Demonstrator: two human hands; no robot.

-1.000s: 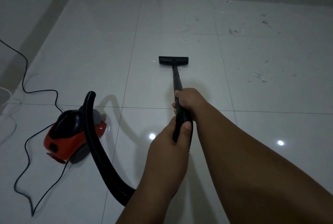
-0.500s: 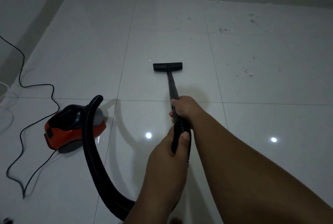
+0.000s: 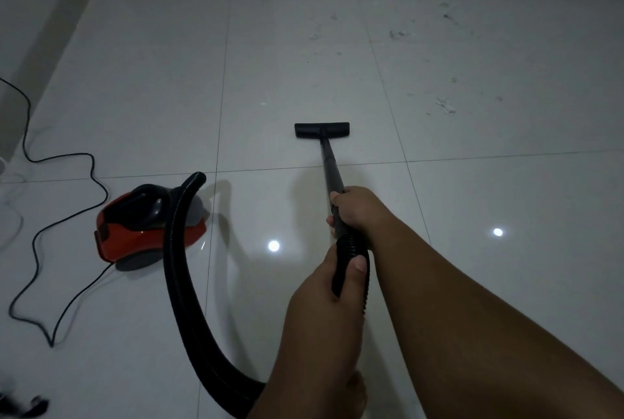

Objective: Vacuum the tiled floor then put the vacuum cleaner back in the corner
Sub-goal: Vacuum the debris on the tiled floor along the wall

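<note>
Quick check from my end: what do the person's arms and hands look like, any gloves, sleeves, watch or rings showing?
Both are bare. The left hand and right hand wear no gloves, and no rings show on the visible fingers. Both forearms are uncovered as far as the frame reaches, with no sleeve edge, watch, bracelet or strap at either wrist. The dim light hides finer marks.

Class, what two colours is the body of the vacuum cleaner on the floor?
Red with black, clearest in the head view: vacuum cleaner body.
</note>
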